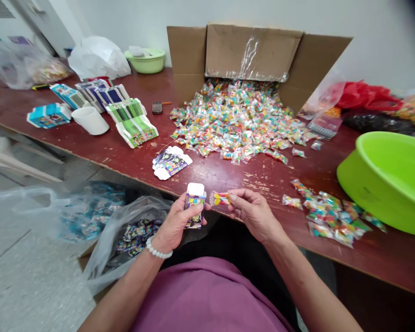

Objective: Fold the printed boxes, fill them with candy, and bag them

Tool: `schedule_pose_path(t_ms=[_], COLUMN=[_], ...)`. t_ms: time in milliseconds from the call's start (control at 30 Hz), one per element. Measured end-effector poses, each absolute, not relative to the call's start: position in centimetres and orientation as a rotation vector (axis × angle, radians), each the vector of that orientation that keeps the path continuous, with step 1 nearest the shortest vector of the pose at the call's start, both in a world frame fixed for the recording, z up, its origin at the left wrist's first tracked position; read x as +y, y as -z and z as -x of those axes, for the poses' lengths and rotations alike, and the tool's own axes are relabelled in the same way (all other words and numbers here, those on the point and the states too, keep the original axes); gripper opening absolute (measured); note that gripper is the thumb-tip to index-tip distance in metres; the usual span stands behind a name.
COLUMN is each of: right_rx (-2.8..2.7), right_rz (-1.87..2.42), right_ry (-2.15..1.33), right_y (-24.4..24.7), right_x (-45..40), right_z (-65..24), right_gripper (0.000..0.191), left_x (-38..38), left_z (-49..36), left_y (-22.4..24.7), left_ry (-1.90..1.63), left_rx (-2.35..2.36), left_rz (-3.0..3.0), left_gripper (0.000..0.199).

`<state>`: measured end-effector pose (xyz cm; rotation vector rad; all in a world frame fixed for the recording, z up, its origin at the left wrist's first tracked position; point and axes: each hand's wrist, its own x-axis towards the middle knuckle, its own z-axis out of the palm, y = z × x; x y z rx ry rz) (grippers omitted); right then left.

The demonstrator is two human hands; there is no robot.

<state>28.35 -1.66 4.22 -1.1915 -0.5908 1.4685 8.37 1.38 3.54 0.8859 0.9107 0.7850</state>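
Note:
Near the table's front edge, my left hand [176, 221] grips a small purple box [194, 210] upright, its white top flap raised. Just to its right, my right hand [251, 210] pinches a clear-wrapped candy packet [219, 198] with yellow and red pieces inside. The packet is beside the box, outside it. Flattened purple cartons [171, 162] lie on the table beyond my left hand. A large heap of wrapped candies [238, 120] spills from an open cardboard box [252, 53]. A smaller group of packets [332, 216] lies to the right of my right hand.
A green basin [376, 180] stands at the right on the red table [131, 163]. Green flattened cartons [133, 120], a white cup [90, 121] and blue boxes [50, 115] are at the left. Below the edge, a plastic bag [107, 263] holds small purple boxes.

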Motion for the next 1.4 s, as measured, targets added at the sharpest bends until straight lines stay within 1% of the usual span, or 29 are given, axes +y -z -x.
schedule_pose_path(t_ms=[133, 267, 533, 833, 1033, 1167, 1333, 1400], right_rx=[-0.604, -0.778, -0.786, -0.799, -0.899, -1.006, -1.405, -1.372], right_rz=[1.191, 1.235, 1.269, 1.260, 1.266, 1.288, 1.309, 1.296], right_ry=[-1.416, -1.384, -1.540, -1.566, -1.613, -1.549, -1.460, -1.424], right_y=[-4.4, -4.9, -5.5, -6.0, -5.2, -5.2, -5.9, -6.0], right_x=[-1.3, -1.0, -0.6, -0.2, -0.1, -0.2, -0.2, 0.0], right_z=[-28.1, -28.1, -28.7, -28.4, -28.9, -29.2, -28.8, -28.3], right_gripper=[0.033, 0.030, 0.034, 0.033, 0.034, 0.033, 0.024, 0.026], left_x=[0.8, 0.4, 0.5, 0.4, 0.5, 0.4, 0.3, 0.3], left_z=[-8.1, -8.5, -9.0, -8.5, -8.6, -8.6, -8.8, -9.0], left_y=[-3.5, -3.3, -3.5, -3.1, -3.3, -3.3, -3.3, -3.2], left_ry=[-0.630, -0.546, -0.534, -0.522, -0.516, -0.513, -0.522, -0.555], left_rx=[0.866, 0.823, 0.789, 0.748, 0.748, 0.747, 0.721, 0.717], left_rz=[-0.928, -0.962, -0.992, -0.971, -0.981, -0.979, -0.984, -0.947], left_gripper=[0.047, 0.046, 0.046, 0.044, 0.042, 0.043, 0.041, 0.039])
